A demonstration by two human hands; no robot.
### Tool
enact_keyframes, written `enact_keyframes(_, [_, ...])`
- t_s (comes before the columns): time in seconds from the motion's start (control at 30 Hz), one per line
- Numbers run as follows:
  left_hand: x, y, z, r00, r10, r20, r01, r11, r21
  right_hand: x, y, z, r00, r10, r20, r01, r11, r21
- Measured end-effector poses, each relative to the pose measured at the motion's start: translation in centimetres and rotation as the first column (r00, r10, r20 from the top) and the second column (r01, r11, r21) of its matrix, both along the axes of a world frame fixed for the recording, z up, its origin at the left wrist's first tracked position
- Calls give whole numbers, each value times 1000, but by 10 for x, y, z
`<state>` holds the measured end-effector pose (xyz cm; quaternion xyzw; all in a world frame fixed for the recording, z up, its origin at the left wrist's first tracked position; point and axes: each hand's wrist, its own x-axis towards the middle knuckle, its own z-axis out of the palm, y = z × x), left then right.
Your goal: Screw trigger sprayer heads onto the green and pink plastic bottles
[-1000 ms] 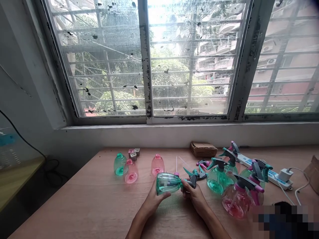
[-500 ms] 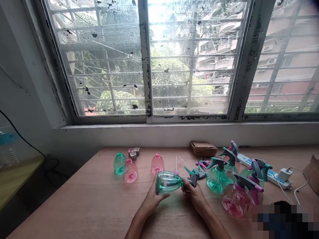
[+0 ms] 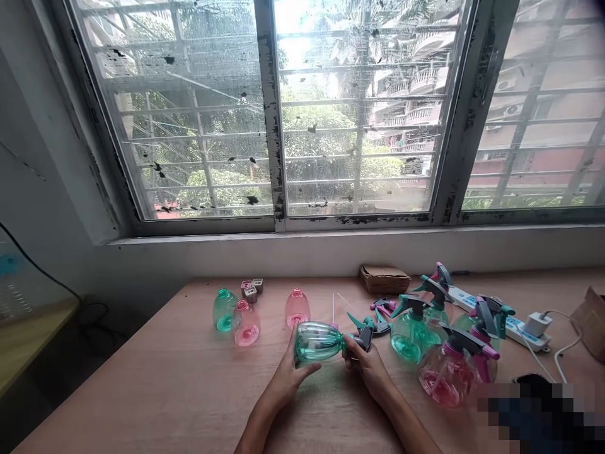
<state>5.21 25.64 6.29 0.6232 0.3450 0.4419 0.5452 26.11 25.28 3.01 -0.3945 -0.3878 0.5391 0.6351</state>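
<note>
A clear green spray bottle [image 3: 317,342] lies sideways in the air just above the table, its base to the left and its neck to the right. My left hand [image 3: 289,369] is closed around the base end. At the neck, my right hand [image 3: 363,360] grips the dark grey and green spray head [image 3: 363,339], whose underside my fingers partly hide. Behind the right hand lie loose spray heads [image 3: 380,321] in green, grey and pink with thin clear tubes. An open pink bottle [image 3: 297,308] stands just beyond the held one.
Left of my hands stand an open green bottle [image 3: 224,310] and another pink bottle [image 3: 246,325], near small square blocks [image 3: 249,290]. Several bottles with spray heads [image 3: 447,372] crowd the right. A brown cardboard box [image 3: 384,279], a power strip [image 3: 515,328] and cables lie behind.
The view has shifted slightly. Both hands keep hold of the green spray bottle in nearly the same pose, with the right fingers still at its neck.
</note>
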Motion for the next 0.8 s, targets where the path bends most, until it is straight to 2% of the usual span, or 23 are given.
enact_keyframes(0.47, [0,5,-7,1000,1,31,-2,1000,20,-1,3,-5,1000,6,19,-6,1000,-11])
enact_keyframes(0.8, [-1,1,2,1000,-8,9,8,1000,18,-1,2,-4,999,27,18,-27,999,-19])
